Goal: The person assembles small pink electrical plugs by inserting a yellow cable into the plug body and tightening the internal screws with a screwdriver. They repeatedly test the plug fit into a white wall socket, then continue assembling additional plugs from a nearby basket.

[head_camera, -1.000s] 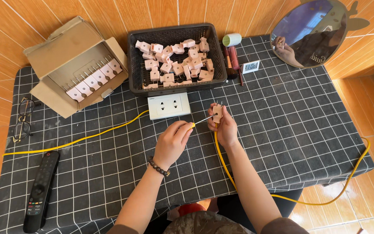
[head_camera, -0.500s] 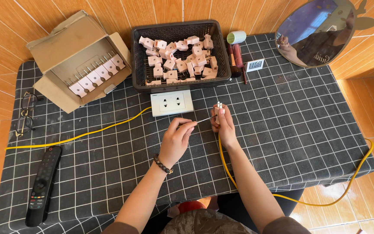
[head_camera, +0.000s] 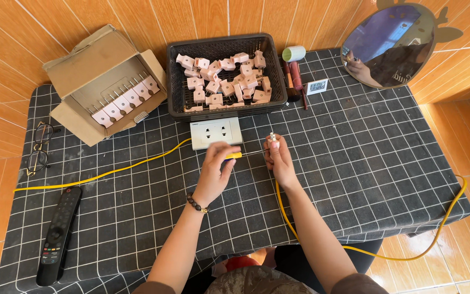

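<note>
Head view: socket plate (head_camera: 216, 133) (white) lies before black basket (head_camera: 227, 76).

Worktop (head_camera: 354, 163): matt dark cloth, white grid. Cardboard box (head_camera: 101, 76), upper left: dull brown paperboard. Basket (head_camera: 173, 81), top centre: black plastic mesh. Plugs (head_camera: 224, 76) inside: smooth pinkish plastic. Socket plate (head_camera: 216, 133): glossy white plastic. Cable (head_camera: 110, 173): smooth yellow sheath. Remote control (head_camera: 58, 235), lower left: black plastic. Wall (head_camera: 218, 19): glossy orange tile.

We see a black, white-gridded tablecloth (head_camera: 354, 163), a yellow cable (head_camera: 110, 173), pale pink plugs (head_camera: 221, 81) and a black basket (head_camera: 279, 81).
</note>
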